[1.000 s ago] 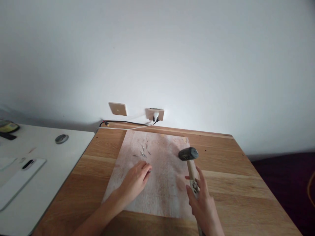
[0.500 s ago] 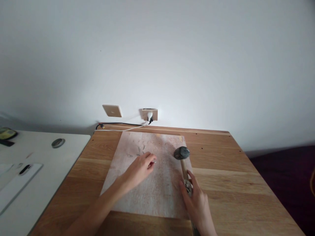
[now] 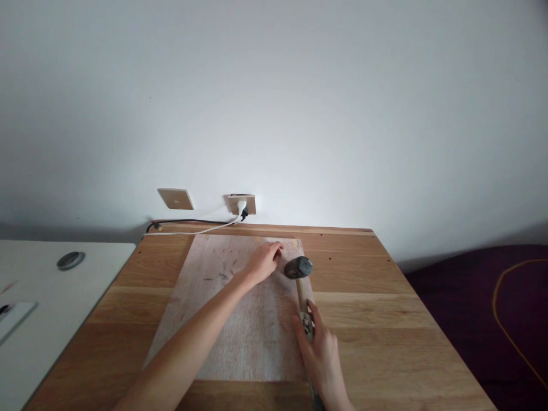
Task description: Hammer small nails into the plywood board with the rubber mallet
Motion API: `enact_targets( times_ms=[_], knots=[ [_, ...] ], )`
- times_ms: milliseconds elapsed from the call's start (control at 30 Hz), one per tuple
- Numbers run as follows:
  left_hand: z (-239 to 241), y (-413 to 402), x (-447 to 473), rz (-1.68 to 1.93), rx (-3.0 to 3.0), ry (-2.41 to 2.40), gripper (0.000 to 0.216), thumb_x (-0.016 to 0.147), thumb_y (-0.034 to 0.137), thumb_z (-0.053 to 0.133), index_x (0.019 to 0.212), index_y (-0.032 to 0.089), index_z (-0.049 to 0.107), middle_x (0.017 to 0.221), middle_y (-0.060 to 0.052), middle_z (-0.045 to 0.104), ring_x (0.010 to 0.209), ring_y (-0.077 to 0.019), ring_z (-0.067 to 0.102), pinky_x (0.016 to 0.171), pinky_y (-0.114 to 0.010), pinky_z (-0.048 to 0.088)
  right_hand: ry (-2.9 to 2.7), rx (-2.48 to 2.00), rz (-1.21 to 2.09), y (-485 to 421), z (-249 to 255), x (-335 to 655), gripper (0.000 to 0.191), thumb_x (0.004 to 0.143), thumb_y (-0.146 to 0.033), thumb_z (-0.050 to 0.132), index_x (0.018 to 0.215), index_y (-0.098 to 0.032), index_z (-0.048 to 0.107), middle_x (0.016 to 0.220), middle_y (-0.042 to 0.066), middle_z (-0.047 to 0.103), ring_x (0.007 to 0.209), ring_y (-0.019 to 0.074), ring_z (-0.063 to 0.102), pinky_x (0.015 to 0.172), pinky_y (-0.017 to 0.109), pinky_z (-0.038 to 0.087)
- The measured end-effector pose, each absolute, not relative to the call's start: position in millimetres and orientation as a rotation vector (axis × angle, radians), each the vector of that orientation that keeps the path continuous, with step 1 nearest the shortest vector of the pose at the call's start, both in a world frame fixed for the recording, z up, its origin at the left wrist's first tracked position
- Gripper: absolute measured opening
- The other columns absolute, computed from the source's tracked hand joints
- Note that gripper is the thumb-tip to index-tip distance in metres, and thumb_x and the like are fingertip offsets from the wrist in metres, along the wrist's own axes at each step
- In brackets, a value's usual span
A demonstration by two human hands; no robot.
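Observation:
A whitish, worn wooden board [image 3: 240, 342] lies on the wooden table. My left hand [image 3: 266, 258] is over its far right part, fingertips pinched together on a small nail that the fingers mostly hide. Several loose silver nails [image 3: 223, 275] are scattered on the board, left of that hand. Along the board's far edge runs a row of small dark dots, too small to tell whether nail heads or holes. My right hand [image 3: 320, 348] is closed round the wooden handle [image 3: 302, 294] of a rubber mallet [image 3: 298, 267]. The mallet's black head rests low over the board's right edge.
A white plug [image 3: 242, 206] and a black one sit in the wall socket, their cables [image 3: 197, 221] trailing left along the table's back edge. At left stands a white desk [image 3: 98, 274] with a round grey cap [image 3: 71, 261]. Dark purple fabric [image 3: 466, 297] lies at right.
My left hand has moved right and away from me, from near the loose nails to the board's far right. The right hand still holds the mallet. The whole view has shifted slightly.

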State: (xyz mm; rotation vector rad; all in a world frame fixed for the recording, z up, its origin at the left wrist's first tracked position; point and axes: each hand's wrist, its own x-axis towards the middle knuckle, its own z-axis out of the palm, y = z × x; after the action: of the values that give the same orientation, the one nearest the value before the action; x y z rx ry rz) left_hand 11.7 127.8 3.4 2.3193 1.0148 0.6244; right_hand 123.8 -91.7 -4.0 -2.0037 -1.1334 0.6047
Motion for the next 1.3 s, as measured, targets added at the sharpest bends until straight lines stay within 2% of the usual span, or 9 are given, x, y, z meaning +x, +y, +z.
enact_targets(
  times_ms=[200, 367, 467, 567, 733, 967, 1100, 1300],
  knots=[
    [20, 135, 11, 0.496, 2.438, 0.945, 0.034, 0.085, -0.005, 0.054, 0.101, 0.018, 0.073, 0.097, -0.01, 0.076, 0.098, -0.025, 0.07, 0.092, -0.034, 0.053, -1.104, -1.996, 0.634, -93, -6, 125, 0.07, 0.095, -0.063, 0.046, 0.134, -0.008, 0.066, 0.086, 0.016, 0.082, 0.078, 0.0323, 0.081, 0.065, 0.032, 0.06],
    [28, 140, 19, 0.456, 2.45, 0.904, 0.04, 0.078, -0.009, 0.051, 0.096, 0.017, 0.075, 0.089, -0.01, 0.076, 0.093, -0.0259, 0.072, 0.087, -0.033, 0.053, -1.118, -1.971, 0.63, -92, -6, 125, 0.068, 0.095, -0.06, 0.046, 0.133, -0.007, 0.066, 0.103, 0.021, 0.082, 0.091, 0.033, 0.081, 0.072, 0.033, 0.061],
    [23, 141, 24, 0.506, 2.397, 0.896, 0.038, 0.077, -0.009, 0.053, 0.095, 0.018, 0.075, 0.088, -0.008, 0.077, 0.089, -0.0239, 0.073, 0.083, -0.03, 0.053, -1.126, -1.971, 0.616, -92, -7, 125, 0.069, 0.095, -0.059, 0.046, 0.134, -0.006, 0.066, 0.107, 0.023, 0.081, 0.095, 0.0337, 0.081, 0.074, 0.033, 0.062],
    [11, 141, 25, 0.608, 2.31, 0.93, 0.034, 0.079, -0.007, 0.056, 0.095, 0.016, 0.075, 0.089, -0.007, 0.078, 0.088, -0.0214, 0.073, 0.082, -0.029, 0.054, -1.117, -1.96, 0.624, -92, -8, 124, 0.068, 0.095, -0.061, 0.046, 0.133, -0.008, 0.066, 0.101, 0.02, 0.082, 0.09, 0.0327, 0.081, 0.071, 0.033, 0.061],
    [-9, 135, 23, 0.774, 2.177, 0.944, 0.026, 0.083, -0.002, 0.063, 0.1, 0.016, 0.073, 0.092, -0.005, 0.079, 0.085, -0.0182, 0.073, 0.081, -0.027, 0.055, -1.11, -1.951, 0.605, -93, -8, 124, 0.067, 0.094, -0.062, 0.049, 0.132, -0.01, 0.067, 0.103, 0.019, 0.082, 0.09, 0.0322, 0.081, 0.07, 0.032, 0.061],
    [-18, 133, 19, 0.905, 2.13, 0.887, 0.018, 0.088, 0.004, 0.065, 0.092, 0.018, 0.076, 0.094, -0.006, 0.076, 0.09, -0.0199, 0.071, 0.087, -0.03, 0.054, -1.129, -1.957, 0.656, -92, 1, 126, 0.072, 0.092, -0.066, 0.047, 0.131, -0.007, 0.065, 0.078, 0.014, 0.079, 0.071, 0.0307, 0.079, 0.055, 0.031, 0.055],
    [-20, 134, 18, 0.925, 2.113, 0.899, 0.018, 0.089, 0.004, 0.065, 0.093, 0.017, 0.077, 0.096, -0.007, 0.073, 0.081, -0.0169, 0.069, 0.079, -0.027, 0.054, -1.064, -1.981, 0.76, -92, 3, 126, 0.072, 0.089, -0.07, 0.049, 0.127, -0.011, 0.066, 0.053, 0.001, 0.065, 0.045, 0.0253, 0.067, 0.044, 0.03, 0.047],
    [-19, 133, 17, 0.885, 2.097, 0.903, 0.018, 0.086, 0.004, 0.066, 0.096, 0.016, 0.076, 0.09, -0.005, 0.074, 0.076, -0.0161, 0.068, 0.078, -0.027, 0.054, -0.91, -1.809, 1.046, -86, 4, 130, 0.065, 0.083, -0.069, 0.06, 0.119, -0.016, 0.061, 0.055, -0.007, 0.057, 0.037, 0.0164, 0.055, 0.034, 0.025, 0.043]
  ],
)
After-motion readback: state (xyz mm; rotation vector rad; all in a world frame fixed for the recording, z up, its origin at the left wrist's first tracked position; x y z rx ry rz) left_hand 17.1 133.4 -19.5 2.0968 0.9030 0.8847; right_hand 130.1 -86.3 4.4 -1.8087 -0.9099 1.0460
